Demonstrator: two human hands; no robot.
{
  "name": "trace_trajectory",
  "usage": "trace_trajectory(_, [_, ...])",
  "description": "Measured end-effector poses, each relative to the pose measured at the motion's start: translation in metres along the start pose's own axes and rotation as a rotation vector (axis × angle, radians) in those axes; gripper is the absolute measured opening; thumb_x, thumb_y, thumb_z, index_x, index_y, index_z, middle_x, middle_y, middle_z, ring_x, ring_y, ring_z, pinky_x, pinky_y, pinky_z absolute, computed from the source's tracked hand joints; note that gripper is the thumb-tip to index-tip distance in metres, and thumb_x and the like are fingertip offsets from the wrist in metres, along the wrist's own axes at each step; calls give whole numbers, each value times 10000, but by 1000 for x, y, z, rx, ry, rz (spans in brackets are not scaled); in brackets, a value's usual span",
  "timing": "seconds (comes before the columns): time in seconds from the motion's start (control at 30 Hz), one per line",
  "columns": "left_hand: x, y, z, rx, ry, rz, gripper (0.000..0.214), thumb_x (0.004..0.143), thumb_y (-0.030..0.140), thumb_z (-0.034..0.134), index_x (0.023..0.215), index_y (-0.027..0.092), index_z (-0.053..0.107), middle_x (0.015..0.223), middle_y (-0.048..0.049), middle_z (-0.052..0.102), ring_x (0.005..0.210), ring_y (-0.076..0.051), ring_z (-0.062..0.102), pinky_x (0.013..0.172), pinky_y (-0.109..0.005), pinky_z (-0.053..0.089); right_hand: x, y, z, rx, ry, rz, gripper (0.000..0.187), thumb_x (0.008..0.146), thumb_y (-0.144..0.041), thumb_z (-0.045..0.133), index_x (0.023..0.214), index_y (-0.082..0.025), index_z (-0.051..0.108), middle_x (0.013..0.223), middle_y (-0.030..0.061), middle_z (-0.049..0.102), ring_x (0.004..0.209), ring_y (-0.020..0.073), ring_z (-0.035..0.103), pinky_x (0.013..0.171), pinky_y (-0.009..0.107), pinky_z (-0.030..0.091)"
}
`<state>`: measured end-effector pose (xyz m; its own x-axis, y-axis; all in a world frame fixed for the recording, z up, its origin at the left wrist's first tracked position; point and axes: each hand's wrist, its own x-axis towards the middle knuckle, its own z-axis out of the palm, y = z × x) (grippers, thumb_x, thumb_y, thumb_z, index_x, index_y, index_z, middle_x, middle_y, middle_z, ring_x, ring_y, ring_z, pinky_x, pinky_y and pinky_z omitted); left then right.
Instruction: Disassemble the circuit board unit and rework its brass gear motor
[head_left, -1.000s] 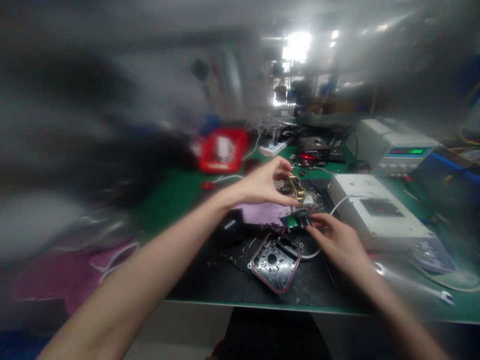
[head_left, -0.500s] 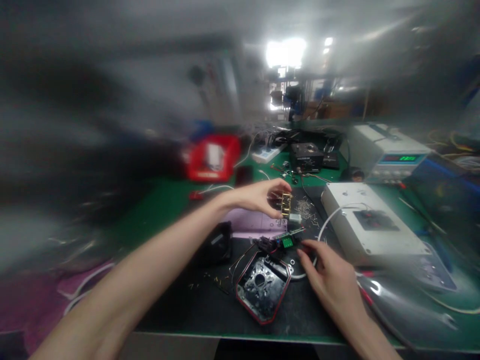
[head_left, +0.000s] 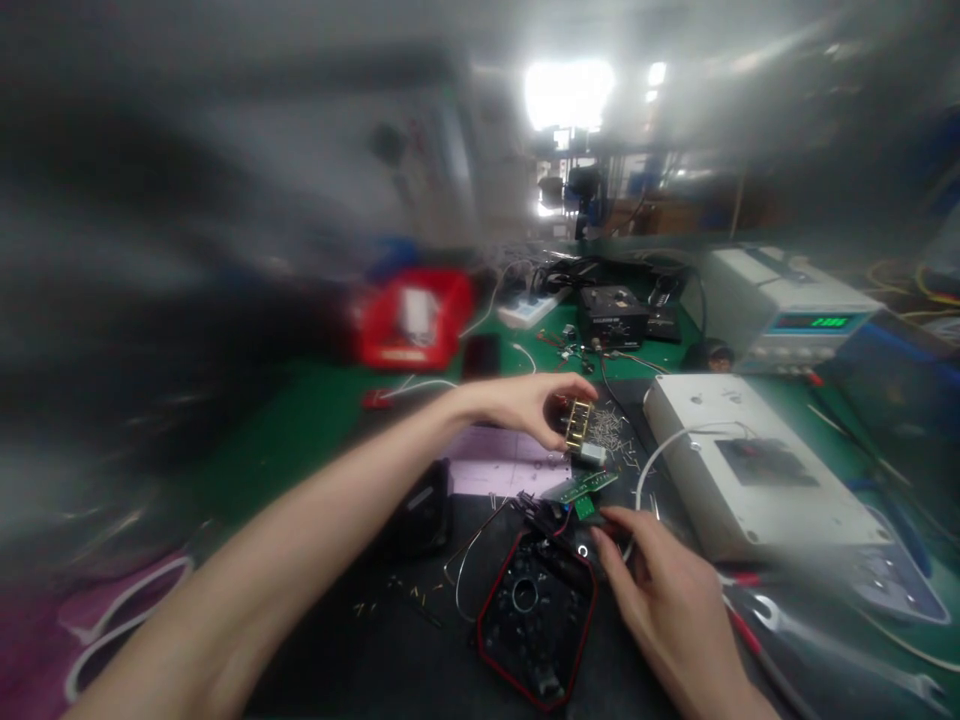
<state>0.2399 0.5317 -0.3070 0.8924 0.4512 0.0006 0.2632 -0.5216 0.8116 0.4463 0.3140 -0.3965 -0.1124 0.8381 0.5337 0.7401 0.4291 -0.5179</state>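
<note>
**Brass block [head_left: 578,425] in L hand [head_left: 529,405]: edges only, mind loose pins [head_left: 611,430]**

L hand pinches brass block btwn thumb & fingers, just past R end of pink sheet [head_left: 502,470], w/ the pile of loose pins right beside it. Can't tell if block is resting or lifted. Small white piece [head_left: 592,454] shows at its lower end; can't tell if attached, so pls treat as connected & don't twist.

R hand [head_left: 667,580] is narrow: thumb & index slightly apart, nothing seen btwn tips. Other fingers hidden, can't tell re those. It's near the PCB [head_left: 592,487] & a small washer [head_left: 583,551], w/ white cable [head_left: 643,480] passing behind it. PCB sits btwn block & black housing [head_left: 540,625].

Doing it well, imo: light pressure on block's outer frame, b/c the thin bars look easy to bend. Turn it w/ wrist rather than dragging it thru the pins. Any PCB handling shd be by board edges, not green connector [head_left: 584,508], & w/ slack in thin wires [head_left: 459,590] looping beside housing; a tug prob. strains joints. Washer's close to R thumb & easy to knock, so go slow there. White cable cd snag R fingers too.
</note>
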Motion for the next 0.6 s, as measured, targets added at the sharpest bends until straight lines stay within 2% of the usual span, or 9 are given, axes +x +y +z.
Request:
trace_trajectory(0.17, [0, 5, 0, 113, -15, -33, 787, 674, 195, 814, 1408, 272, 540, 1373, -42, 626, 1238, -253, 617, 1104, -406, 476, 1, 0, 2, 29, 15, -8, 181, 1111, -332, 503, 1230, -224, 588, 1060, -29, 613, 900, 86, 612, 696, 195, 433])
trace_trajectory(0.4, [-7, 8, 13, 324, 83, -4, 774, 694, 225, 778, 1427, 242, 530, 1362, -97, 597, 1265, -314, 575, 1128, -468, 458, 0, 9, 11, 30, 68, -25, 185, 1102, -238, 452, 1252, -223, 560, 1053, 2, 611, 882, 95, 632, 726, 181, 485])
trace_trajectory(0.5, [-10, 6, 16, 361, 108, 15, 823, 703, 215, 762, 1474, 253, 479, 1448, -101, 553, 1341, -325, 532, 1165, -475, 436, 1, 11, 13, 37, 104, -16, 188, 1089, -231, 468, 1248, -223, 568, 1045, 10, 615, 902, 110, 639, 674, 179, 481])
trace_trajectory(0.6, [-17, 12, 16, 423, 160, 23, 889, 705, 169, 737, 1524, 274, 408, 1550, -88, 475, 1435, -311, 458, 1219, -472, 393, 1, 10, 16, 64, 148, -10, 180, 1079, -232, 488, 1223, -214, 594, 1015, 11, 622, 783, 93, 618, 630, 169, 472])
